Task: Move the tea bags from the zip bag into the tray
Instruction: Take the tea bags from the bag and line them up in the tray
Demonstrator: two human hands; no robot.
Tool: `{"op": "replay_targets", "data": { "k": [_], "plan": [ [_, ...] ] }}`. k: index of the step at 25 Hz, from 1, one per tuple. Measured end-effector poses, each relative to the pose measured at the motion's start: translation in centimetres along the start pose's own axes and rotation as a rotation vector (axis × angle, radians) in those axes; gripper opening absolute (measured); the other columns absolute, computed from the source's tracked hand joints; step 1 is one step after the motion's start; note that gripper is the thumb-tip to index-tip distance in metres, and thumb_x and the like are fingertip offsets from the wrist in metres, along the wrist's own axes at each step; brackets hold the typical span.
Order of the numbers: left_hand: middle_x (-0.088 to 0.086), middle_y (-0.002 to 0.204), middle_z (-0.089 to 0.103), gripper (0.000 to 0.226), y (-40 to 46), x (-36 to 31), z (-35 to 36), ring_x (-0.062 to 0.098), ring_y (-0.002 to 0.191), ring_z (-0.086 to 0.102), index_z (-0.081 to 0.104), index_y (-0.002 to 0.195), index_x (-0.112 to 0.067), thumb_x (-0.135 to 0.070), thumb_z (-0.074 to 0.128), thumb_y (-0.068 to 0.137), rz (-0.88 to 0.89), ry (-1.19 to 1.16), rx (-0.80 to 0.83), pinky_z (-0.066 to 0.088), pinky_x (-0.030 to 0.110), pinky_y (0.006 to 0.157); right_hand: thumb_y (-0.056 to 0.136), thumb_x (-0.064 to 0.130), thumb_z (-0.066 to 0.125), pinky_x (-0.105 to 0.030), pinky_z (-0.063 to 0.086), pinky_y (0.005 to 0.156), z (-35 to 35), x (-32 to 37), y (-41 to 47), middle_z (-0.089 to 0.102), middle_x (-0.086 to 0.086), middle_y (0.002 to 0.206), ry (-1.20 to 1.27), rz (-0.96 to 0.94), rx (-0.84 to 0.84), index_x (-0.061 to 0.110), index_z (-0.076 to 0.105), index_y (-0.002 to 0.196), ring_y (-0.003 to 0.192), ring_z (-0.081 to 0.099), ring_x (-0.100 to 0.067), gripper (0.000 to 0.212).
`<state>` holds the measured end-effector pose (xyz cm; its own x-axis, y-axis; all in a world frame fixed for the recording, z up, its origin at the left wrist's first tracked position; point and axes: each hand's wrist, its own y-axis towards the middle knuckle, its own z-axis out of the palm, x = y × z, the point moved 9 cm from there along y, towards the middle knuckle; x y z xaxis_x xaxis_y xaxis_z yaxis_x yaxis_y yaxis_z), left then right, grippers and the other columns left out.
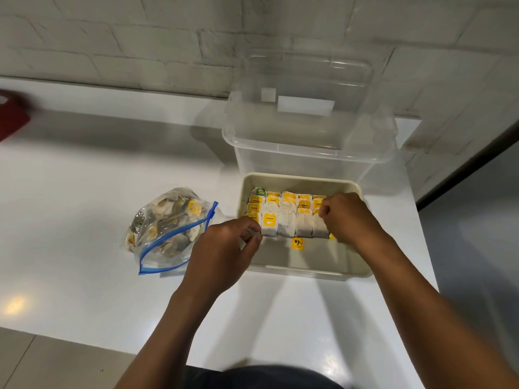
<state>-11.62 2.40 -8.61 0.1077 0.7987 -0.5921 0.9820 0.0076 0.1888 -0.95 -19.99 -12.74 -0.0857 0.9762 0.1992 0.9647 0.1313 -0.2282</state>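
Observation:
A beige tray (303, 269) sits on the white counter with rows of tea bags (286, 217) with yellow tags standing in its far half. A loose yellow tag (297, 243) lies on the tray floor in front of them. My left hand (224, 248) has curled fingers at the left end of the front row, touching the leftmost tea bag. My right hand (348, 217) has curled fingers at the right end of that row, on the rightmost bag. The clear zip bag (168, 228) with a blue zipper lies left of the tray, open and holding several tea bags.
A clear plastic box (309, 141) with its lid raised stands right behind the tray against the white brick wall. A red object (11, 116) sits at the far left edge. The counter's right edge drops off past the tray.

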Motion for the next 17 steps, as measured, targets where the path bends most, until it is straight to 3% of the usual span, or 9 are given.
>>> {"op": "replay_targets", "data": {
  "k": [4,9,17],
  "plan": [
    [-0.019,0.075,0.068,0.006,-0.4,-0.4,-0.1,0.0,0.059,0.06,0.068,0.095,-0.033,-0.032,0.068,0.09,0.006,-0.008,0.003,0.053,0.03,0.057,0.091,0.013,0.055,-0.036,0.056,0.081,2.4,0.6,-3.0,0.067,-0.004,0.101,0.009,-0.004,0.13,0.02,0.072,0.101,0.091,0.063,-0.024,0.021],
    [-0.017,0.074,0.068,0.006,-1.7,0.4,-1.7,0.006,0.06,0.062,0.068,0.092,-0.033,-0.027,0.066,0.091,-0.076,-0.053,-0.052,0.052,0.03,0.061,0.093,0.026,0.059,-0.029,0.051,0.077,-2.1,6.4,-8.8,0.073,0.006,0.097,0.361,-0.137,-0.164,0.025,0.073,0.098,0.09,0.066,-0.018,0.015],
    [-0.017,0.077,0.07,0.01,-3.5,1.8,-3.6,0.001,0.071,0.065,0.069,0.093,-0.03,-0.021,0.064,0.091,-0.126,-0.14,-0.066,0.049,0.015,0.064,0.096,0.029,0.05,-0.034,0.052,0.074,0.3,15.7,-10.7,0.07,-0.001,0.096,0.342,-0.31,-0.148,0.021,0.066,0.099,0.09,0.065,-0.022,0.019]
  ]
}}
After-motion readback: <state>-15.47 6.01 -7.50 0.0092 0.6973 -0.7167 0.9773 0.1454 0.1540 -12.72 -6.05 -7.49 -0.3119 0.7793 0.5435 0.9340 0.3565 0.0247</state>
